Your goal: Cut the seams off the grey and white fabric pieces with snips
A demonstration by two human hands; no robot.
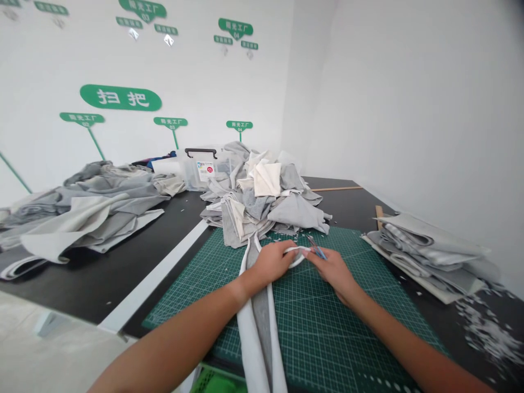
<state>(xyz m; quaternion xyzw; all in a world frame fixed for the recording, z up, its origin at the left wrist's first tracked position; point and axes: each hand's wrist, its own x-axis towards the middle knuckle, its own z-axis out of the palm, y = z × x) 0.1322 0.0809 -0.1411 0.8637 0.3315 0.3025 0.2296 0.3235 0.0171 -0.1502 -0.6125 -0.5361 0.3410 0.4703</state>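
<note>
A long grey fabric piece (261,322) with white edging lies along the green cutting mat (327,327), running from the near table edge toward the middle. My left hand (272,263) is closed on its far end, pinching up a white loop of edging (298,256). My right hand (333,270) is closed on small blue-handled snips (316,248), whose tip sits at that white loop. Both hands meet just in front of a heap of grey and cream fabric pieces (262,199).
A stack of folded grey pieces (429,248) lies at the right, with white trimmings (487,327) scattered near it. More grey cloth (85,210) is spread at the left. A clear plastic box with a black handle (200,166) stands against the back wall.
</note>
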